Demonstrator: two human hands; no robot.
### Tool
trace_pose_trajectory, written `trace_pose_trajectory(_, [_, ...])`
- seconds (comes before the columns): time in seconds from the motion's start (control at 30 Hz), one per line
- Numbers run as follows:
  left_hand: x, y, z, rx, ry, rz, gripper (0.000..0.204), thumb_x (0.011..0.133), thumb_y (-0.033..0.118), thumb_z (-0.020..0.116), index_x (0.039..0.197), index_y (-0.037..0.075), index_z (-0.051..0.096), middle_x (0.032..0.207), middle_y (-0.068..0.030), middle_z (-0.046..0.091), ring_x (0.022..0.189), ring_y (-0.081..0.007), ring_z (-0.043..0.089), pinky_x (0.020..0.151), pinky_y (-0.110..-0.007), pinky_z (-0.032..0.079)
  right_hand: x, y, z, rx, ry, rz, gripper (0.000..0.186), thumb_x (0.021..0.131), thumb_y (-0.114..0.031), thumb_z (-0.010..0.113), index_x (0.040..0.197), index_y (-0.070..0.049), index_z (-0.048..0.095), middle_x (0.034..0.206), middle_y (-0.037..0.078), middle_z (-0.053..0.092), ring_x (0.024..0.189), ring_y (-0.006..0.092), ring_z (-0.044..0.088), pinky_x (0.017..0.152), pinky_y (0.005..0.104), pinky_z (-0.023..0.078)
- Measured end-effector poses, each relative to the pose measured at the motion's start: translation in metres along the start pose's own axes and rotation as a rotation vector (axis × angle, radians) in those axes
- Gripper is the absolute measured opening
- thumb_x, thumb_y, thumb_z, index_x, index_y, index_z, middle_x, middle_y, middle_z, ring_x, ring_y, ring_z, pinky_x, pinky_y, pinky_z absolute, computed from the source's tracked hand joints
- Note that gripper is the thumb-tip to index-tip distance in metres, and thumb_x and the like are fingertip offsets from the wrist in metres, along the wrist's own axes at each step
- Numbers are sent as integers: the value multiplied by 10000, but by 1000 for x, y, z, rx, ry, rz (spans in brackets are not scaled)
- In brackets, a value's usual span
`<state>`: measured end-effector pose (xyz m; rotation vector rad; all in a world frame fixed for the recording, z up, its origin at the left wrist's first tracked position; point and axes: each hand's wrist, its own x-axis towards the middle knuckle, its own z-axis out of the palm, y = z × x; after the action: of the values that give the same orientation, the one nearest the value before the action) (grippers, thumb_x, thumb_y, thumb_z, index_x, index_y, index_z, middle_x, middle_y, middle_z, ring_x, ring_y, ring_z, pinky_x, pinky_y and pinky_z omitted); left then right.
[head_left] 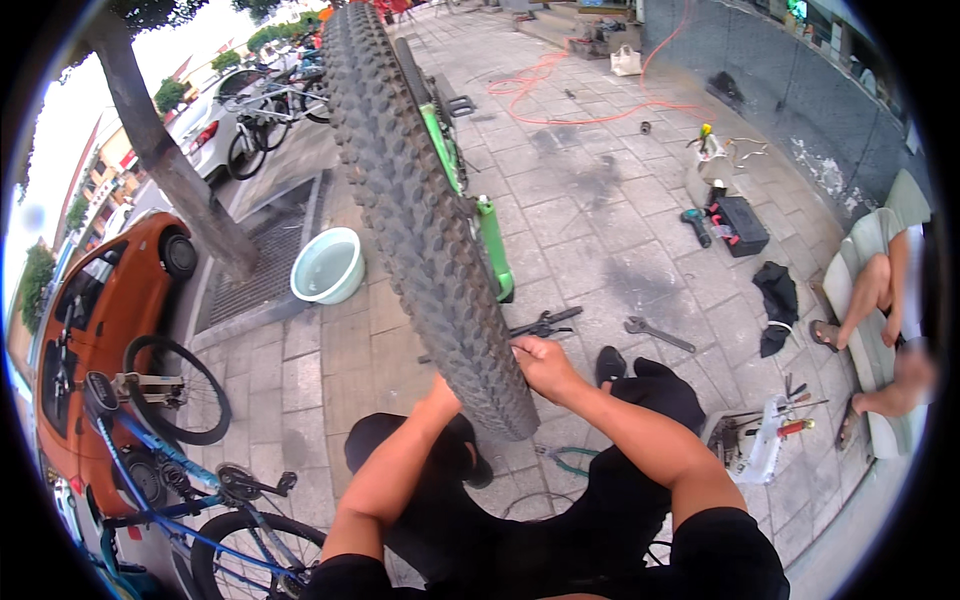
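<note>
A knobby bicycle tire [420,220] stands upright in front of me on a bike with a green frame [493,245]. My right hand [542,365] is at the wheel's right side, its fingers pinched together close to the tire; what they hold, if anything, is too small to make out. On the opposite side, my left hand [440,395] reaches in against the wheel, and the tire hides its fingers. Just beyond my right hand a black handlebar [545,324] sticks out low. Green-handled pliers [570,462] lie on the paving between my legs.
A pale basin of water [328,266] stands left of the wheel. To the right lie a wrench [660,334], a drill [695,228], a black toolbox [740,226] and a white tool bin [752,440]. A person sits on a sofa [885,400] at far right. A blue bike [165,470] stands at left.
</note>
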<state>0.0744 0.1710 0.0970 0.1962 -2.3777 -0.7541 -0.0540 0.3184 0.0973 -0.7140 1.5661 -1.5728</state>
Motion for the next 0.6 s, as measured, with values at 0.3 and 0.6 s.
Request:
trace_pose_trajectory(0.3, [3, -12, 2, -421, -188, -99, 257, 1034, 263, 645, 1100, 16, 618, 974, -74, 639, 917, -195, 631, 777, -367, 519, 13, 1, -21, 288, -233, 225, 218, 1010, -200, 663, 1111, -7, 666, 767, 21, 637, 425, 78, 381, 381, 277, 272])
trace_pose_trajectory(0.6, [-9, -51, -4, -1033, -456, -638, 636, 975, 157, 731, 1524, 3, 449, 1353, -82, 629, 1181, -162, 631, 984, -281, 529, 4, -11, -23, 326, -297, 297, 231, 1003, -214, 670, 1115, -20, 614, 803, 22, 631, 456, 86, 437, 396, 254, 326])
